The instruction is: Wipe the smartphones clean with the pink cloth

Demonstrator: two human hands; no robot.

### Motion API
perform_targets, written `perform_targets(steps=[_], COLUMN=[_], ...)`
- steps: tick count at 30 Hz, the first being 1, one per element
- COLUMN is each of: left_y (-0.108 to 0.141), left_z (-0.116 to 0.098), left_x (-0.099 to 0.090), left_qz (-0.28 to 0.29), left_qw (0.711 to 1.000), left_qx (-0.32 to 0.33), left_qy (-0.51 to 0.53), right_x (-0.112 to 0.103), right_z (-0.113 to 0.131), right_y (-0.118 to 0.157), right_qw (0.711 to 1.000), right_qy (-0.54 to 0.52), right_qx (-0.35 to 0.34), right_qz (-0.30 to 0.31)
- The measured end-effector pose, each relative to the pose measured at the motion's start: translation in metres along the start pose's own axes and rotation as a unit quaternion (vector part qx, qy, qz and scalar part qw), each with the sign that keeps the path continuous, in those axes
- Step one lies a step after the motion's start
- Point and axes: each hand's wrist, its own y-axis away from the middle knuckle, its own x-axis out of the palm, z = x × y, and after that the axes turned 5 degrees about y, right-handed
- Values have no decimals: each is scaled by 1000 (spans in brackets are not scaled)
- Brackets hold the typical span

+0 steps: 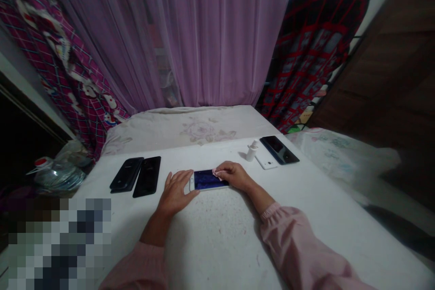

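Note:
A white smartphone (207, 180) lies flat on the white surface (217, 235), its screen lit dark blue and facing up. My left hand (176, 192) grips the phone's left end, with the fingers lying across its edge. My right hand (234, 176) pinches a small pink cloth (217, 173) against the screen's right end. Two black smartphones (127, 174) (147, 176) lie side by side to the left of my left hand. Beyond my right hand, a white spray bottle (252, 150) stands near a white phone (267, 159) and a black phone (278, 149).
A pale floral pillow (185, 129) lies along the surface's far side, backed by a purple sheer curtain (204, 41). A plastic bag (59, 174) sits beyond the left edge. Patterned blankets hang on both sides. A blurred patch covers the lower left corner.

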Motion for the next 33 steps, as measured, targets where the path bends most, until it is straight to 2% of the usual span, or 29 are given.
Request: perform_targets(steps=[6,8,12,15,17,20,24,28,31,33], left_y=[0,0,0,0,0,0,0,0,0,1], left_z=[-5,-5,-3,-1,-1,-3,-6,-6,-6,-6], left_x=[-2,-3,-3,-2,-3,-4,-5,-5,-4,-4], left_qz=[3,8,4,3,8,16,15,16,12,9], left_qw=[1000,1000,1000,1000,1000,1000,1000,1000,1000,1000], left_qx=[-4,-6,-4,-4,-8,-12,-10,-10,-9,-7], left_qy=[-4,-5,1,2,1,-2,-1,0,-1,-2], right_x=[4,3,-4,-12,-15,-13,-2,7,6,2], right_z=[-3,-3,1,7,9,8,1,-4,-3,-1], right_y=[-5,-5,-2,0,1,2,1,-2,-3,-2], right_qw=[996,997,999,993,990,993,999,999,998,999], right_qy=[56,55,-20,2,27,28,-7,27,41,19], right_qx=[-6,-2,16,-27,-52,-50,-3,2,-3,2], right_qz=[-65,-60,41,116,132,104,33,-40,-53,-26])
